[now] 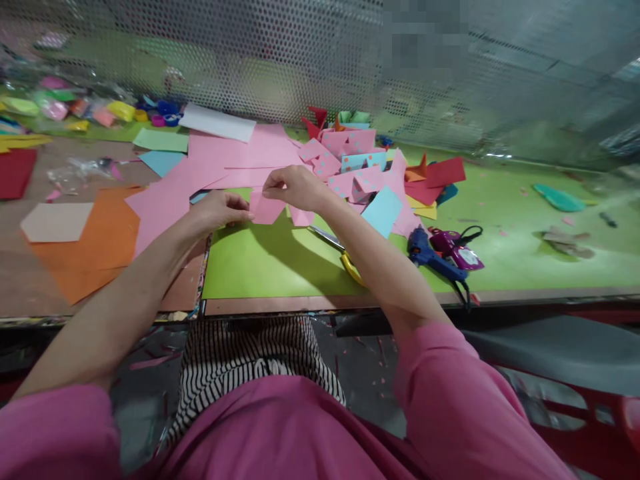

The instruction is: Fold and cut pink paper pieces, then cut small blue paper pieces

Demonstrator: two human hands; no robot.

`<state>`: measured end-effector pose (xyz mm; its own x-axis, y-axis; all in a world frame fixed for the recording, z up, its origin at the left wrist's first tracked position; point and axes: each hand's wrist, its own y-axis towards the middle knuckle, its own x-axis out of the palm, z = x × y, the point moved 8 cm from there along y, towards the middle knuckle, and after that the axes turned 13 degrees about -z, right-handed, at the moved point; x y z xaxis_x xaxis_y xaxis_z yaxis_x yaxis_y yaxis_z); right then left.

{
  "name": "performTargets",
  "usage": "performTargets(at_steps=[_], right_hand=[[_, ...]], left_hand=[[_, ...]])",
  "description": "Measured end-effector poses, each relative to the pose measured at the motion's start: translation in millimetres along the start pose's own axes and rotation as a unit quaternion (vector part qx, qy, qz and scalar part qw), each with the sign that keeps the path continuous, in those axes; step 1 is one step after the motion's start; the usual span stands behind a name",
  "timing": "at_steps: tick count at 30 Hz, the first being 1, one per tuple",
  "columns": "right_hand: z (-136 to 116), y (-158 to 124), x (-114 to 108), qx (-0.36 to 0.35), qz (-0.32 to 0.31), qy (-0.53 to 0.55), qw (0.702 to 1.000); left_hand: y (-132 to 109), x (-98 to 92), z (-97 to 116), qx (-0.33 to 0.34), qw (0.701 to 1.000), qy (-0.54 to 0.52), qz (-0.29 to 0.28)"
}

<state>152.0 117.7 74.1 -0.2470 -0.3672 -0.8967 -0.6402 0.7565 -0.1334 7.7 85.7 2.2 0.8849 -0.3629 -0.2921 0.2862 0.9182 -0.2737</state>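
Observation:
A small piece of pink paper [266, 209] is held up just over the green mat [260, 273]. My left hand [220, 211] pinches its left edge between thumb and forefinger. From above, my right hand [295, 185] grips the top of the same piece, fingers closed. Another bit of pink paper [302, 217] shows below my right hand; I cannot tell whether it is joined to the held piece. Scissors with yellow handles [353, 268] lie partly under my right forearm. Large pink sheets [240, 152] spread behind both hands.
Dotted pink folded papers [350, 183] pile up behind my right hand. A blue glue gun [433, 257] and a purple device [457, 248] lie to the right. Orange paper [110, 230] lies left. A perforated metal panel [225, 60] stands behind the table.

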Motion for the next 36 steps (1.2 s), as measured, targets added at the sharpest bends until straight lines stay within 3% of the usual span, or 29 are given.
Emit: performTargets(at_steps=[3, 14, 19, 23, 25, 27, 29, 33, 36], right_hand=[[1, 1, -2, -0.001, -0.003, -0.003, 1.000], [2, 8, -6, 0.009, -0.012, 0.000, 1.000], [5, 23, -3, 0.025, -0.020, -0.026, 0.999], [5, 26, -5, -0.015, -0.014, -0.031, 0.999], [16, 17, -16, -0.023, 0.026, -0.021, 0.999], [39, 2, -29, 0.012, 0.068, -0.010, 0.998], [63, -11, -34, 0.053, 0.068, 0.004, 0.996], [85, -25, -20, 0.062, 0.017, 0.042, 0.997], [90, -26, -11, 0.066, 0.021, 0.061, 0.996]], left_hand=[[-1, 0.0, -3, -0.028, 1.000, -0.004, -0.004], [-1, -0.5, -1, -0.004, 0.999, 0.021, -0.041], [2, -21.8, 6, 0.049, 0.998, 0.007, 0.038], [8, -26.8, 14, 0.104, 0.993, 0.010, 0.055], [11, -29.2, 14, 0.100, 0.993, 0.035, 0.060], [12, -30.9, 15, 0.094, 0.992, 0.067, 0.058], [14, -30.3, 17, 0.095, 0.990, 0.095, 0.044], [23, -23.2, 17, 0.069, 0.991, 0.117, 0.002], [28, -20.5, 18, 0.051, 0.991, 0.123, 0.007]])
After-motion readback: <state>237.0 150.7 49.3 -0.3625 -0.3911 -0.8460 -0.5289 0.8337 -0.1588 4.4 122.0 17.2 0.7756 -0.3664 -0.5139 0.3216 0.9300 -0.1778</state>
